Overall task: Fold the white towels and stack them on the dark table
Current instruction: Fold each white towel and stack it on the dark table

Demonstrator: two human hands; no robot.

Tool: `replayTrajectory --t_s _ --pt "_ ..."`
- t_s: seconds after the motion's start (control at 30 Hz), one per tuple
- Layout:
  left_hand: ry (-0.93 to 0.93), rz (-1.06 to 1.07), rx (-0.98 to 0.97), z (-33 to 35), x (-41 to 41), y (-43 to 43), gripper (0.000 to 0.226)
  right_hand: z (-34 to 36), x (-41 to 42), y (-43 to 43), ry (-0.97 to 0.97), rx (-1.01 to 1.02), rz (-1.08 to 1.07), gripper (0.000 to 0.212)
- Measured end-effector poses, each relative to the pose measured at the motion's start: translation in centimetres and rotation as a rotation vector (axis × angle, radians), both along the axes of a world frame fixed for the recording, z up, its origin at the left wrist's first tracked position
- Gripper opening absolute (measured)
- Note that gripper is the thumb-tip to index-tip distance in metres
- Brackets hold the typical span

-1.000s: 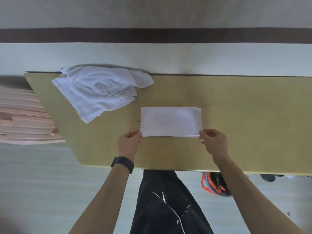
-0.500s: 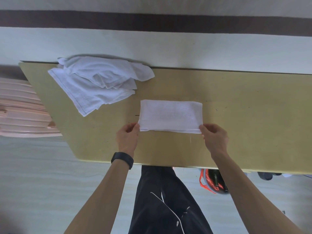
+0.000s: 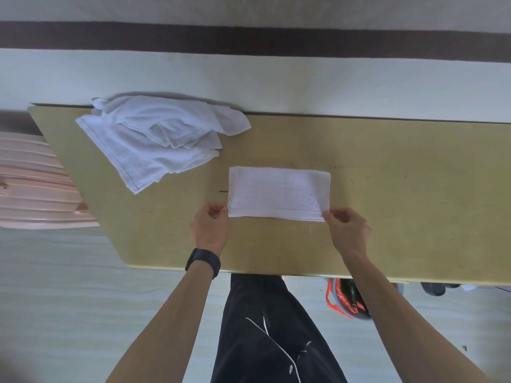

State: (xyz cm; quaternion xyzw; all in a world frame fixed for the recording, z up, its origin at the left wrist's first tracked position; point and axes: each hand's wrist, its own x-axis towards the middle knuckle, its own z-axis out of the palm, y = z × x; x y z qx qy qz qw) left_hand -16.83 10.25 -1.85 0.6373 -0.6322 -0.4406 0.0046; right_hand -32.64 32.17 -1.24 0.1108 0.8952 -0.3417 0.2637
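Observation:
A white towel (image 3: 279,192), folded into a flat rectangle, lies in the middle of the yellowish table (image 3: 387,189). My left hand (image 3: 210,229), with a black band on its wrist, pinches the towel's near left corner. My right hand (image 3: 347,230) pinches the near right corner. A loose heap of unfolded white towels (image 3: 157,139) sits at the table's far left, apart from the folded one.
The table's far edge runs along a pale wall with a dark stripe. A pink ribbed object (image 3: 30,183) stands left of the table. Under the near edge, by my dark trousers (image 3: 265,327), lies a red and grey bag (image 3: 345,299).
Both hands stay at the folded towel's near corners and the towel lies in the same spot. Only the camera view has shifted a little.

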Motion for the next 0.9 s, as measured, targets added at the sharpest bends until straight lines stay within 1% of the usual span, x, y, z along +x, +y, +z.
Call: replayTrajectory --t_s 0.13,0.2,0.27,0.33,0.4,0.43,0.5,0.6,0.77,0.83,0.9 --pt "-0.03 -0.153 -0.099 0.1 0.2 0.3 0.011 -0.5 0.4 0.1 0.055 -0.002 0.058 0.009" --pt "-0.082 -0.317 -0.222 -0.1 0.6 0.4 0.018 -0.8 0.6 0.5 0.096 0.01 0.1 0.01" --pt "-0.109 -0.557 -0.418 -0.3 1.1 0.4 0.026 -1.0 1.2 1.0 0.181 0.005 0.168 0.016" --pt "-0.054 -0.815 -0.6 -0.6 1.2 0.4 0.03 -1.2 1.9 1.5 0.352 0.007 0.333 0.023" --pt "0.013 -1.02 -0.701 -1.0 1.1 0.0 0.029 -1.8 2.4 2.0 0.512 0.04 0.577 0.028" --pt "0.039 -1.085 -0.73 -1.3 1.0 -0.3 0.028 -2.4 2.3 2.3 0.562 0.071 0.682 0.031" --pt "0.067 -1.155 -0.759 -1.7 0.8 -1.0 0.026 -3.4 1.9 2.9 0.625 0.103 0.813 0.029" --pt "0.087 -1.199 -0.771 -2.4 1.0 -2.1 0.027 -4.4 1.1 3.7 0.7 0.071 0.914 0.021" --pt "0.129 -1.3 -0.798 -3.0 1.7 -3.3 0.042 -4.6 0.9 4.1 0.757 0.039 0.94 0.024" --pt "0.137 -1.304 -0.805 -3.1 2.2 -3.4 0.043 -4.6 1.1 4.3 0.759 0.038 0.936 0.024" --pt "0.146 -1.311 -0.82 -3.3 2.6 -3.3 0.043 -4.7 1.3 4.4 0.755 0.048 0.924 0.02"
